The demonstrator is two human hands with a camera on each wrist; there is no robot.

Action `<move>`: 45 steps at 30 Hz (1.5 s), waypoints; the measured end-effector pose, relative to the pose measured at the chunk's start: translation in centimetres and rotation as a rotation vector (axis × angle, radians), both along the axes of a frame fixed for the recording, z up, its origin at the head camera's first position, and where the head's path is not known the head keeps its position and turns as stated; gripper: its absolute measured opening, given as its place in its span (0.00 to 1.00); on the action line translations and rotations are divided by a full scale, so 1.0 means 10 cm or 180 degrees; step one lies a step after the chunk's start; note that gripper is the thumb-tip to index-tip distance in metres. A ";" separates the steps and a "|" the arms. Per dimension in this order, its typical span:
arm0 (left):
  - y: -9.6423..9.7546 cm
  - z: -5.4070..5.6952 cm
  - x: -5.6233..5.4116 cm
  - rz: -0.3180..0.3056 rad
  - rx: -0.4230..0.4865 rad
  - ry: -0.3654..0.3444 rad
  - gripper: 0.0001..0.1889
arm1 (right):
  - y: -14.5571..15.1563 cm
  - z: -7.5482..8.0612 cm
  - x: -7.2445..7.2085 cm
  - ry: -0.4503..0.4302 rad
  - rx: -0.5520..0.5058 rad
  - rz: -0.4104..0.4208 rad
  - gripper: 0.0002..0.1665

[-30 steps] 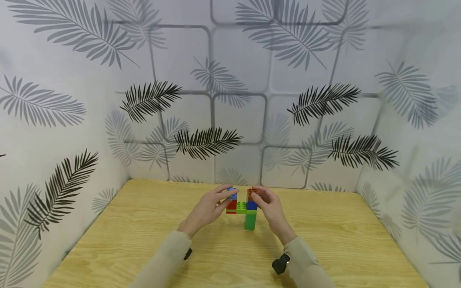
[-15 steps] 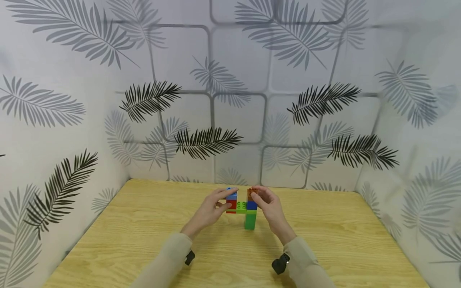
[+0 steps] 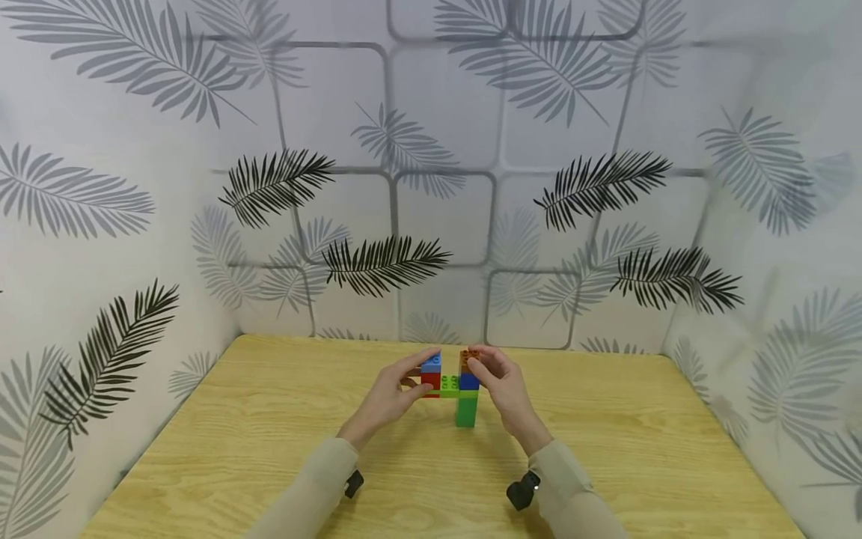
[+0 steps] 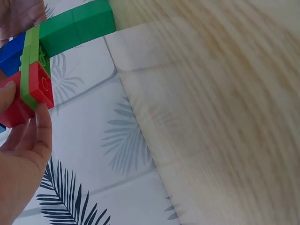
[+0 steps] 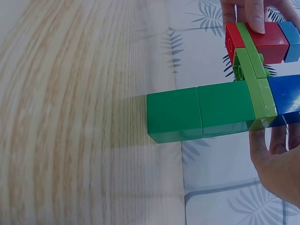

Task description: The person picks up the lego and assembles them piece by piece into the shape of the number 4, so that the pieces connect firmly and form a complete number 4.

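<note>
A toy brick structure stands upright on the table. Its base is a column of green bricks (image 5: 176, 115), topped by lime green pieces (image 3: 448, 385) that reach out to the left. On the left end sit a red brick (image 5: 269, 46) and a light blue brick (image 3: 431, 367), with a thin red piece (image 4: 41, 86) under the lime layer. My left hand (image 3: 387, 393) grips this end, thumb on the red brick and a fingertip beneath the thin red piece. Above the green column are a blue brick (image 5: 287, 96) and an orange-brown brick (image 3: 466, 361), which my right hand (image 3: 505, 383) holds.
The wooden table (image 3: 269, 442) extends around the structure. A wall covering with leaf prints (image 3: 444, 299) rises behind the table's back edge. Black wrist cameras (image 3: 523, 490) sit at both wrists.
My left thumb has slid down from near the light blue brick to the lower red brick, and the fingers have shifted slightly. The right hand keeps its hold. The head view has tilted slightly.
</note>
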State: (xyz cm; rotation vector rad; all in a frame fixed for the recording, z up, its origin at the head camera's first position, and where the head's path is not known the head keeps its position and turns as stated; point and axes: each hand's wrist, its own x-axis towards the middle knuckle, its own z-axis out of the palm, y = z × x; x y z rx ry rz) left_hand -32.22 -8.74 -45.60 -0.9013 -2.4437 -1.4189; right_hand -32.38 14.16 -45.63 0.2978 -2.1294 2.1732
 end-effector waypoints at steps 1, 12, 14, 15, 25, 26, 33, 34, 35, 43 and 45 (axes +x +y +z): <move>0.00 0.00 0.00 -0.0004 0.0030 -0.0021 0.32 | 0.00 0.00 0.00 0.0006 0.0005 -0.0001 0.23; 0.00 0.05 -0.04 0.0133 0.0137 -0.0218 0.30 | -0.02 0.04 -0.02 0.0006 0.0041 -0.0018 0.23; 0.00 0.05 -0.04 0.0126 0.0110 -0.0210 0.30 | -0.02 0.03 -0.03 0.0029 0.0083 0.0026 0.23; -0.01 0.04 -0.04 0.0117 0.0098 -0.0208 0.30 | -0.01 0.02 -0.03 0.0039 0.0137 0.0059 0.23; -0.02 0.01 -0.02 0.0122 0.0425 -0.0406 0.36 | 0.09 -0.07 0.05 0.0497 0.0809 0.0554 0.38; -0.02 0.01 -0.02 0.0132 0.0476 -0.0437 0.36 | 0.09 -0.07 0.05 0.0509 0.0854 0.0542 0.40; -0.04 -0.01 -0.08 0.0260 0.0577 -0.0680 0.34 | 0.02 0.01 0.07 0.0439 0.0840 0.0366 0.41; -0.04 -0.01 -0.09 0.0277 0.0574 -0.0694 0.33 | 0.01 0.05 0.08 0.0423 0.0828 0.0345 0.41; -0.04 -0.02 -0.11 0.0294 0.0563 -0.0702 0.33 | 0.01 0.07 0.09 0.0393 0.0825 0.0325 0.40; -0.05 -0.11 -0.24 0.0120 0.0692 -0.1064 0.32 | 0.01 -0.13 -0.06 0.0043 0.0653 0.0200 0.38; -0.07 -0.14 -0.27 0.0013 0.0756 -0.1241 0.33 | 0.01 -0.21 -0.12 -0.0084 0.0617 0.0190 0.38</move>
